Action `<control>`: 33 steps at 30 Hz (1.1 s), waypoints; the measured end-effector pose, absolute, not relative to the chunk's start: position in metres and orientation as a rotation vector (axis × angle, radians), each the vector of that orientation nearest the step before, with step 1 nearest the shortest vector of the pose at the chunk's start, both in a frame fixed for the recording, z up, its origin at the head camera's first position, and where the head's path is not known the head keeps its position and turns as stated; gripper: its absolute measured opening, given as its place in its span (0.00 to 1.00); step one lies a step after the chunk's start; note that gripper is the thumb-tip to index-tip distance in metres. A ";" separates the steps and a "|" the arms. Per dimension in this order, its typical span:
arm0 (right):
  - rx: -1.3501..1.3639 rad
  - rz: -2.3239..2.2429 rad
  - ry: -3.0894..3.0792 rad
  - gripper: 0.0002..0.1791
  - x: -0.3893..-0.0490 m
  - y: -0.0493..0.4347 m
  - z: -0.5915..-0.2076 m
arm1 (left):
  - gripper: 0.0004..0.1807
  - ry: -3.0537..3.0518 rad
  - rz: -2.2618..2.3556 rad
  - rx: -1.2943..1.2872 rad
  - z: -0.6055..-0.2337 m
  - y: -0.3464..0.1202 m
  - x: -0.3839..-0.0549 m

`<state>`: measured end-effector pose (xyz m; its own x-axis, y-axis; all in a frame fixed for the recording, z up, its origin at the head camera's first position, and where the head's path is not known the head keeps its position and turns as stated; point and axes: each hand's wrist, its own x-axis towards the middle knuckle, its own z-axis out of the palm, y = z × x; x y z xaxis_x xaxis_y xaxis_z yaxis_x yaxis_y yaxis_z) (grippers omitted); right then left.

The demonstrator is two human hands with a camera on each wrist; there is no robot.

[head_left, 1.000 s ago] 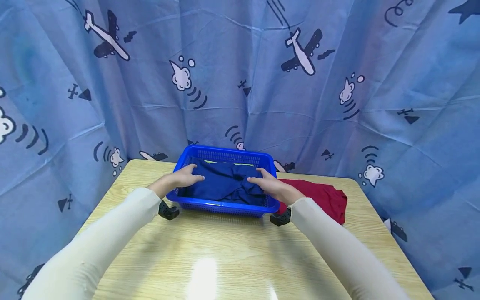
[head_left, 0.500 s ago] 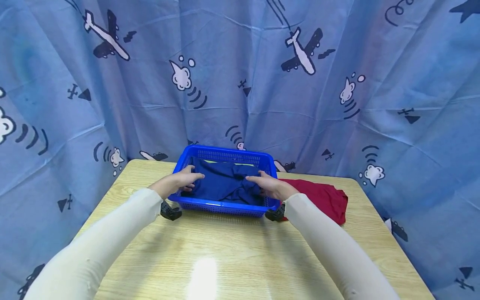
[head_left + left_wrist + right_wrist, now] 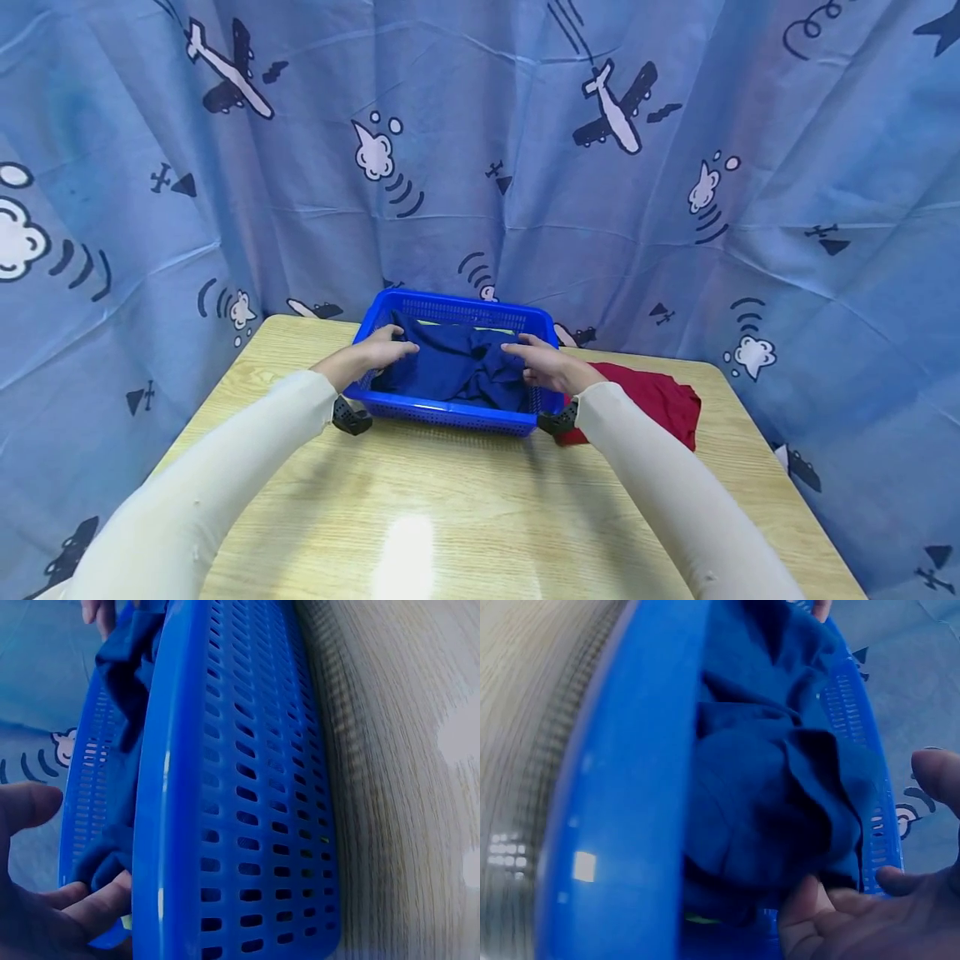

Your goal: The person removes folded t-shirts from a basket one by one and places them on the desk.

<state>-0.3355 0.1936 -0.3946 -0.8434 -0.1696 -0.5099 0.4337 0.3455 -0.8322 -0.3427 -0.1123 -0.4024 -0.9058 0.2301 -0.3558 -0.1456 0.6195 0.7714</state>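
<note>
A dark blue cloth (image 3: 442, 358) lies bunched inside a blue plastic basket (image 3: 450, 410) with slotted walls. My left hand (image 3: 381, 348) reaches in over the left end, its fingertips at the cloth's edge and its thumb held apart above it. At the opposite end is my right hand (image 3: 551, 367), also with the thumb spread away. In the right wrist view, bent fingers (image 3: 817, 911) touch the lower edge of the cloth. The left wrist view shows fingers (image 3: 101, 904) tucked beside a fold, just behind the basket's rim.
A red cloth (image 3: 656, 404) lies on the wooden table (image 3: 480, 508), right of the basket and partly behind my right forearm. Behind the table hangs a blue curtain (image 3: 450, 208) printed with airplanes. Small yellow-green patches show beneath the blue cloth.
Both hands have dipped their fingers lower along the cloth at the basket's ends, and the right hand has since risen slightly. The head view has shifted a little; the basket stays put.
</note>
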 end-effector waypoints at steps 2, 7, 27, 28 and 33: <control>0.200 -1.548 2.078 0.44 -0.335 0.196 -0.391 | 0.39 2.410 1.208 0.075 -0.401 -0.110 -0.343; 0.114 -1.561 2.056 0.41 -0.332 0.198 -0.388 | 0.40 2.385 1.252 0.073 -0.402 -0.109 -0.343; 0.203 -1.442 2.059 0.57 -0.329 0.187 -0.397 | 0.44 2.397 1.129 0.126 -0.400 -0.113 -0.340; 0.213 -1.442 2.059 0.59 -0.329 0.187 -0.399 | 0.44 2.393 1.133 0.126 -0.401 -0.113 -0.340; 0.243 -1.524 2.030 0.60 -0.330 0.192 -0.404 | 0.43 2.374 1.156 0.127 -0.402 -0.115 -0.338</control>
